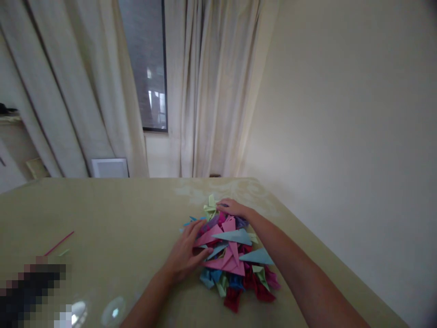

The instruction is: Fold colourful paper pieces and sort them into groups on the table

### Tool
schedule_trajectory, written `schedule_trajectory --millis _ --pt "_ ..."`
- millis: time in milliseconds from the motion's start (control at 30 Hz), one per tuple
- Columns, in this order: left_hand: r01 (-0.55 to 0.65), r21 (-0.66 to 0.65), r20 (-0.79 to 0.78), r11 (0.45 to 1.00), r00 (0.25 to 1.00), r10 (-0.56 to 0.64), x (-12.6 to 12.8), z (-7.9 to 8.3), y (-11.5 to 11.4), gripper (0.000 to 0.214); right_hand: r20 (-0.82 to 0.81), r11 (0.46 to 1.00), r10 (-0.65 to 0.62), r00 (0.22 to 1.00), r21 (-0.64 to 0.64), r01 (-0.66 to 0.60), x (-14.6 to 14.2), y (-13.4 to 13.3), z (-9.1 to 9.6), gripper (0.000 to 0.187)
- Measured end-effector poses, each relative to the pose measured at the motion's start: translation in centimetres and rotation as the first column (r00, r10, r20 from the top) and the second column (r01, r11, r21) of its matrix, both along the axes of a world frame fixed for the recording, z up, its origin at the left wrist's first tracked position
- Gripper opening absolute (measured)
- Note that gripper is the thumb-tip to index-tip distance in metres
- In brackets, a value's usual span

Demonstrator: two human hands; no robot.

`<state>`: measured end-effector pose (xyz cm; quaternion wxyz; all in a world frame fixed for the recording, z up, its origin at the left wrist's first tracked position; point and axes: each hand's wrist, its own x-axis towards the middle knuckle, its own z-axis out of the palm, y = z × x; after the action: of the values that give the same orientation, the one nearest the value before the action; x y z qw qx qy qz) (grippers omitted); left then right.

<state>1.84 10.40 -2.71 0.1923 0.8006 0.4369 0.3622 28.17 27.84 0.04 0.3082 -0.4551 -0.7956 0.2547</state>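
A heap of folded coloured paper pieces [235, 259] in pink, blue, green, red and purple lies on the pale yellow-green table [119, 218]. My left hand [186, 253] rests flat against the left side of the heap, fingers stretched out onto the pink pieces. My right hand [234, 207] reaches over the heap and lies on its far edge, beside a light green piece [210, 206], fingers curved down over the paper. Neither hand lifts anything clear of the heap.
A thin pink paper strip [59, 242] and a small green scrap [64, 252] lie at the left of the table. Curtains and a dark window stand behind the table. A plain wall runs along the table's right edge.
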Motion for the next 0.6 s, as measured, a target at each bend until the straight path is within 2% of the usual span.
schedule_trajectory --millis 100,200,267,333,367,467,533,600 --pt "-0.061 0.076 -0.024 0.995 0.998 0.063 0.0 0.0 0.1 0.075 -0.041 0.986 0.164 0.986 0.026 -0.164 -3.3 -1.4 0.7 0.052" --pt "-0.169 0.125 -0.012 0.978 0.985 0.172 -0.1 -0.3 0.2 0.072 -0.067 0.965 0.26 0.963 0.046 -0.257 -5.4 -4.1 2.0 0.052" --pt "-0.222 0.143 0.006 0.964 0.975 0.224 -0.1 -0.5 0.3 0.069 -0.043 0.947 0.321 0.946 0.036 -0.319 -5.6 -6.3 3.4 0.048" --pt "-0.247 0.145 0.022 0.958 0.969 0.246 -0.2 -0.8 0.5 0.067 0.034 0.938 0.346 0.938 0.019 -0.346 -4.6 -9.1 5.2 0.045" --pt "-0.245 0.138 0.024 0.96 0.969 0.244 -0.2 -0.9 0.7 0.067 0.078 0.952 0.3 0.951 0.038 -0.304 -3.7 -10.7 6.0 0.046" --pt "-0.226 0.094 0.015 0.969 0.974 0.226 -0.4 -1.2 1.2 0.066 0.195 0.99 0.031 0.98 0.126 -0.056 0.1 -16.7 7.6 0.061" --pt "-0.216 0.068 0.012 0.974 0.976 0.216 -0.5 -1.3 1.5 0.068 0.28 0.987 -0.06 0.958 0.16 0.015 2.9 -21.2 7.3 0.079" --pt "-0.197 0.038 0.015 0.98 0.98 0.197 -0.5 -1.2 1.6 0.071 0.376 0.989 -0.082 0.923 0.146 0.028 5.2 -25.4 6.0 0.094"
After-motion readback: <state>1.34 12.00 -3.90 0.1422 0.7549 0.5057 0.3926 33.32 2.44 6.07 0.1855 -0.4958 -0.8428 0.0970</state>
